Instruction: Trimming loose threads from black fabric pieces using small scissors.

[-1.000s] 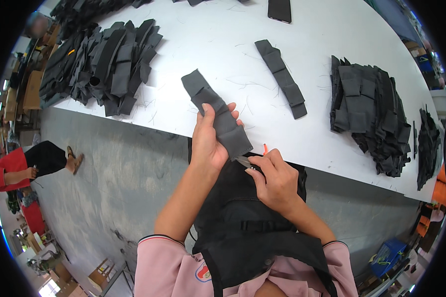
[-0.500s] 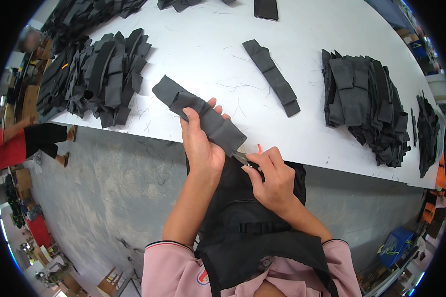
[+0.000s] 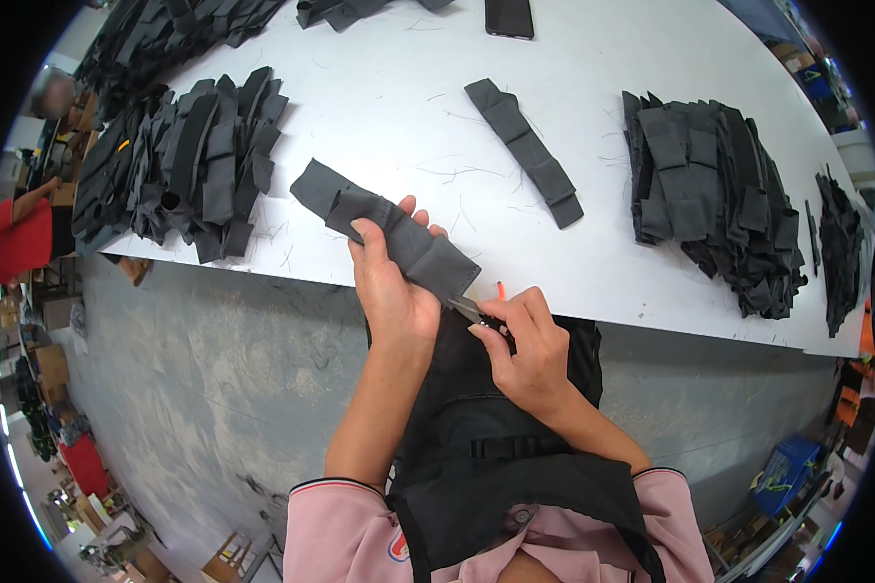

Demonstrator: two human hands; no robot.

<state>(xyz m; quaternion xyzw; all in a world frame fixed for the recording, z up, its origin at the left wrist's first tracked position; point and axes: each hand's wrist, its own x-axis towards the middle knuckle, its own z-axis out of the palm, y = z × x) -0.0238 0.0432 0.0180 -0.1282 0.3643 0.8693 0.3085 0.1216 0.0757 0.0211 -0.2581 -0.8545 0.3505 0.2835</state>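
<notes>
My left hand (image 3: 396, 291) is closed around a dark grey folded fabric strip (image 3: 420, 251), thumb on top and fingers beneath. The strip slants from upper left down toward my right hand. My right hand (image 3: 527, 352) grips small thread snips (image 3: 468, 308), whose metal blades touch or nearly touch the strip's lower corner. Most of the snips' dark handle is hidden by my fingers; a small orange piece (image 3: 501, 290) sticks up beside them. Another dark strip (image 3: 527, 154) lies alone on the white table, beyond my hands.
Heaps of dark strips lie on the white table (image 3: 379, 107): a left pile (image 3: 209, 160), a right pile (image 3: 705, 189) and a narrower bundle (image 3: 843, 248). A black phone (image 3: 509, 17) rests at the far side. Loose threads are scattered about. A person in red (image 3: 19, 238) stands at the left.
My view has shifted slightly, and the strip and both hands keep nearly the same pose. The person in red at the left has moved closer to the table.
</notes>
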